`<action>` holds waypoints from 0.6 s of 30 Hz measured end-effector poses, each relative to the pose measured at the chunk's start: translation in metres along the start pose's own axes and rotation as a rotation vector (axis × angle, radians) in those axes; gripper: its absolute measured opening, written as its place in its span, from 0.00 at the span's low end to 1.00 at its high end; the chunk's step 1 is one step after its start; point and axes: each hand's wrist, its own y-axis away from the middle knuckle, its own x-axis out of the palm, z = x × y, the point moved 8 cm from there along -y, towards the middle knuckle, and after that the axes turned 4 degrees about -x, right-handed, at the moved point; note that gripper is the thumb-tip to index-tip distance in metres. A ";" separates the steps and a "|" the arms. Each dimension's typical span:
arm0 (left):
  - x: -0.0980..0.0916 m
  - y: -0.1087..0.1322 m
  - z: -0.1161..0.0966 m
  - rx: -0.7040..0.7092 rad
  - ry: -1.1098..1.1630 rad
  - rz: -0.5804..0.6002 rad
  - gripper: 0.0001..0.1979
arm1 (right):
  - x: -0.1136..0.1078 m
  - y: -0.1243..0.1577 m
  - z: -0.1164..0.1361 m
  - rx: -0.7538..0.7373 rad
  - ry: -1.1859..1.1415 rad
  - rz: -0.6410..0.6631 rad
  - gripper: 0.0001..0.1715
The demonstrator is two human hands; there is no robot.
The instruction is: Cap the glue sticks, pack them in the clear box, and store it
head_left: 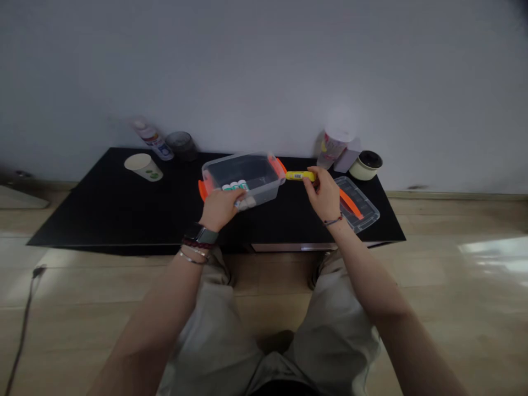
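While the left hand (220, 209) grips a box (243, 179), the right (324, 192) pinches a yellow tube (299, 176).

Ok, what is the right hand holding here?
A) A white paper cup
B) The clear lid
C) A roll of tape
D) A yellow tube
D: the right hand pinches the yellow tube in its fingers, just beside the clear box.

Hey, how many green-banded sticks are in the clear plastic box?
3: green-banded sticks side by side in the clear plastic box, next to the left hand. More may be hidden under that hand.
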 end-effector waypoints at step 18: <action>0.011 0.023 -0.068 0.372 0.175 0.032 0.19 | 0.099 -0.015 0.005 0.016 0.315 0.728 0.19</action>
